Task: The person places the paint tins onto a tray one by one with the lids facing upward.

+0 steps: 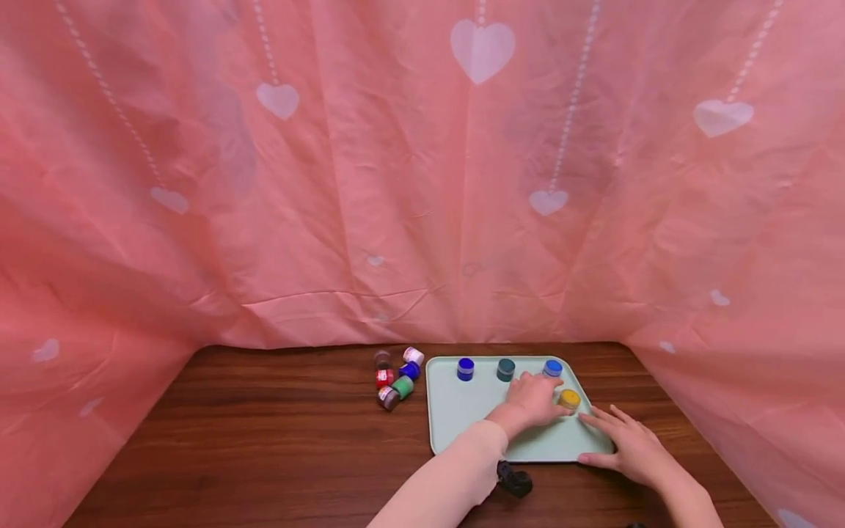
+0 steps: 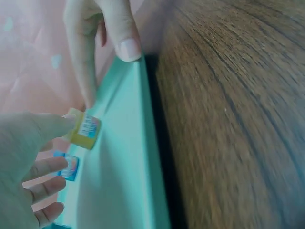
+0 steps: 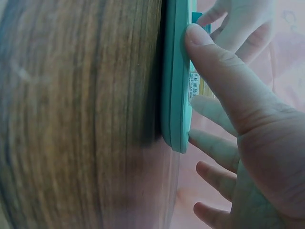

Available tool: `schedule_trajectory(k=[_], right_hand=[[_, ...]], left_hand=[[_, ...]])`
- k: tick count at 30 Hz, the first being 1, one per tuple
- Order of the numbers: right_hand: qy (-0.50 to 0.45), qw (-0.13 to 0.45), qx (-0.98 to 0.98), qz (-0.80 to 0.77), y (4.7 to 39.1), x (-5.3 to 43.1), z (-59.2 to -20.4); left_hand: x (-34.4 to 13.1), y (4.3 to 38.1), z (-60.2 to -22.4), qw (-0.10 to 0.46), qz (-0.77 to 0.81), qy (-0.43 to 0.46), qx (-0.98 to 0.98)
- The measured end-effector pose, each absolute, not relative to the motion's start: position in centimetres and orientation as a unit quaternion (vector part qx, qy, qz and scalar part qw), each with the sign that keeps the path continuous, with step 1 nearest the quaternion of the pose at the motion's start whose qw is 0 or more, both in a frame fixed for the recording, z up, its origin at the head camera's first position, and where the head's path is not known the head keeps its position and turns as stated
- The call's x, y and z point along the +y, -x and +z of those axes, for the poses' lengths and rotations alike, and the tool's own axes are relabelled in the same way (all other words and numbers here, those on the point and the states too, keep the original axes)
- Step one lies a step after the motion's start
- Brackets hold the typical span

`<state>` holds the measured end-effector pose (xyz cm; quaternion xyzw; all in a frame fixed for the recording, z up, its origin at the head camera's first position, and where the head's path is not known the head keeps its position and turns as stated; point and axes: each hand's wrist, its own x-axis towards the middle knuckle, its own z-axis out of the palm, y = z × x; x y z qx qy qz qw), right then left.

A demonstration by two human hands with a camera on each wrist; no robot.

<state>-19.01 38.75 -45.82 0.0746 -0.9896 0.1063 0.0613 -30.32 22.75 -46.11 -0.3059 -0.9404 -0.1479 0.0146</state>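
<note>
A yellow paint jar point(image 1: 569, 399) stands on the pale green tray point(image 1: 455, 422) near its right side. My left hand point(image 1: 533, 400) reaches over the tray, its thumb and forefinger spread beside this jar; the thumb overlaps its lid in the left wrist view. The other fingers are apart, near a blue paint jar point(image 1: 552, 368). At the tray's right corner is my right hand point(image 1: 635, 444), fingers spread, thumb point(image 3: 200, 36) at the near rim. A dark blue jar point(image 1: 465, 369) and a dark green jar point(image 1: 505, 369) stand along the far side of the tray.
Left of the tray, several more paint jars lie in a cluster on the wooden table point(image 1: 264, 440), among them a red one point(image 1: 384, 378) and a green one point(image 1: 403, 386). A black device point(image 1: 514, 479) shows by my left sleeve. A pink curtain point(image 1: 409, 183) hangs behind.
</note>
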Motion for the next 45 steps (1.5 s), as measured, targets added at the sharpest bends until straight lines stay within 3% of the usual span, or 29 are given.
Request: schedule_trajectory(k=[6,20,27,33,45], right_hand=[[-0.081,0.081,-0.988,0.100,19.0,38.7,-45.7],[-0.076,0.056,-0.990,0.106,19.2,38.5,-46.1],[-0.081,0.061,-0.989,0.104,19.4,38.4,-46.2],[-0.086,0.063,-0.989,0.107,19.4,38.2,-46.1],[-0.080,0.048,-0.990,0.105,19.6,39.0,-46.4]], left_hand=[[20.5,30.1,-45.1,0.042,-0.155,0.326,-0.932],[14.2,29.0,-44.6,0.084,-0.185,0.341,-0.918],[11.1,28.7,-44.3,0.075,-0.210,0.347,-0.911],[8.6,29.2,-44.2,0.066,-0.220,0.335,-0.914],[5.2,31.0,-43.3,0.119,-0.196,0.307,-0.924]])
